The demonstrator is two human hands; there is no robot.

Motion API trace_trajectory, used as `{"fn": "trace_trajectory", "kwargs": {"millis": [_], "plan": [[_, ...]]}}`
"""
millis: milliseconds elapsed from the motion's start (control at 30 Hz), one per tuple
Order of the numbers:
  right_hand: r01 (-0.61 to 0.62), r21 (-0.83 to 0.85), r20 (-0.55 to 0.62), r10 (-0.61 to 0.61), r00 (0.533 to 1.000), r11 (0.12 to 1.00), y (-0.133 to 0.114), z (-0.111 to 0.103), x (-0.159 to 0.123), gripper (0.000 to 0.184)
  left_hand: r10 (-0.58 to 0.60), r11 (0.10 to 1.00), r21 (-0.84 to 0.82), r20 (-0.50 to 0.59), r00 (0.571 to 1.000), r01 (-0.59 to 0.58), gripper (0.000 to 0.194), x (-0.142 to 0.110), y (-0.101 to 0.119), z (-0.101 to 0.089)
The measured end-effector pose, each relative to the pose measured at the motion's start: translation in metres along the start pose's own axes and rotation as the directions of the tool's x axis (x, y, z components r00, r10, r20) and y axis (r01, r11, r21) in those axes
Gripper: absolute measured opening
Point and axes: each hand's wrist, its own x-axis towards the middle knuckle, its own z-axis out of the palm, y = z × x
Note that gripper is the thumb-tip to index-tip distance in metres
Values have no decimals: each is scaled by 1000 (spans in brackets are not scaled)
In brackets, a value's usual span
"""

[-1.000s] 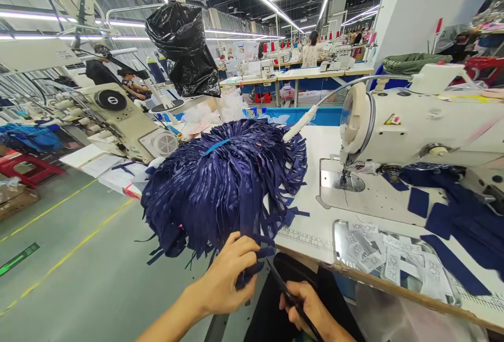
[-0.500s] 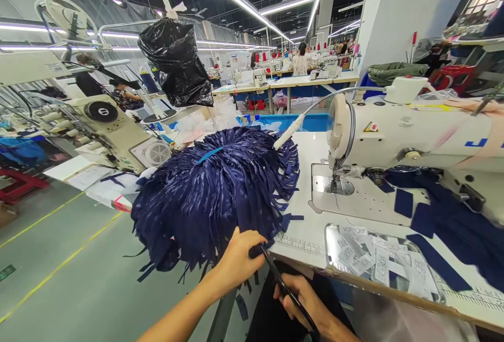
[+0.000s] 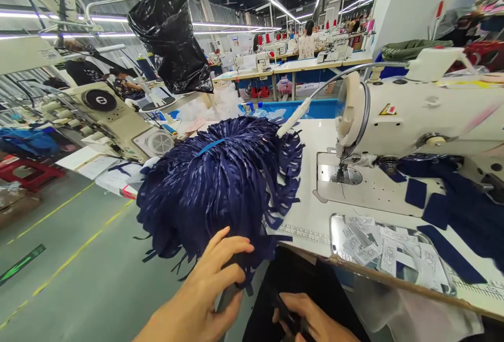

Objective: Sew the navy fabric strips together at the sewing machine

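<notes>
A big bundle of navy blue zippers (image 3: 220, 184), tied with a blue band, lies on the left end of the white sewing table (image 3: 311, 210) and hangs over its edge. My left hand (image 3: 208, 289) pinches a dark strip at the bundle's lower edge, fingers closed on it. At the bottom of the picture my right hand (image 3: 311, 323) grips black scissors (image 3: 289, 318), low by my lap and below the table edge. The scissor blades are mostly hidden.
A white sewing machine (image 3: 413, 116) stands at the right, with navy fabric pieces (image 3: 452, 205) under its arm. A metal tray of white labels (image 3: 389, 252) lies near the front edge. A black bag (image 3: 173, 42) hangs above. Other machines and workers are behind.
My right hand has dropped lower with the scissors, away from the bundle. My left hand has shifted down along the bundle's lower edge, still holding a strip.
</notes>
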Motion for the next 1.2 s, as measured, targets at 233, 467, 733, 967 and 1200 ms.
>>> {"fn": "trace_trajectory", "kwargs": {"millis": [233, 467, 733, 967, 1200], "plan": [[144, -54, 15, -143, 990, 988, -18, 0, 28, 81, -5, 998, -62, 54, 999, 8, 17, 4, -9, 30], [57, -83, -146, -69, 987, 995, 10, 4, 25, 78, -33, 999, 4, -40, 999, 33, 19, 9, -22, 49], [153, -45, -64, -155, 986, 987, -5, -5, 33, 72, -256, 938, -234, 23, 966, 254, 23, 14, -23, 46], [147, -262, -199, -203, 959, 954, -18, -7, 34, 71, -239, 934, -224, 192, 952, 279, 27, 38, -22, 58], [126, -250, -385, -217, 897, 960, 10, 2, 36, 67, -124, 992, -19, 53, 991, 125, 19, 42, -25, 72]]}}
